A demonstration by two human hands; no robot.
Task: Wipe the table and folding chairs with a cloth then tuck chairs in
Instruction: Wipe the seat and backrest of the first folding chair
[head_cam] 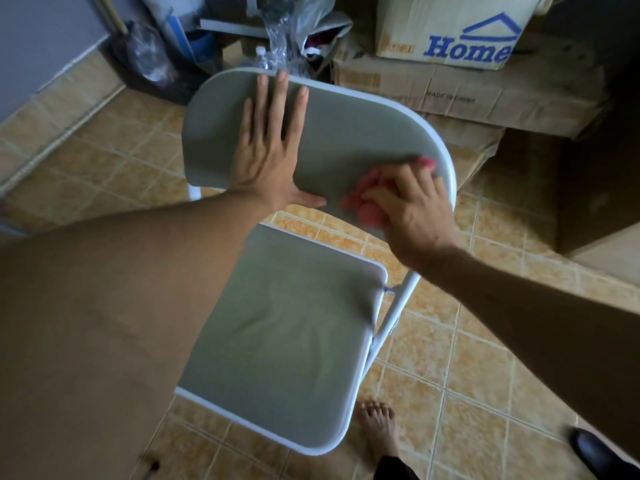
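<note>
We press our left hand [268,157] flat and open on the folding chair [291,327] backrest [343,133] to steady it. Our right hand [408,209] grips the pink cloth [367,206], bunched against the backrest's lower right for wiping.

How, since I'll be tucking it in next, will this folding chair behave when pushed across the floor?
The folding chair is probably light: its frame is thin tubing. It may slide on the smooth tiled floor. Pushed high, it could tip; the left hand lies flat on the backrest, perhaps steadying it while the right hand wipes with the cloth.
</note>
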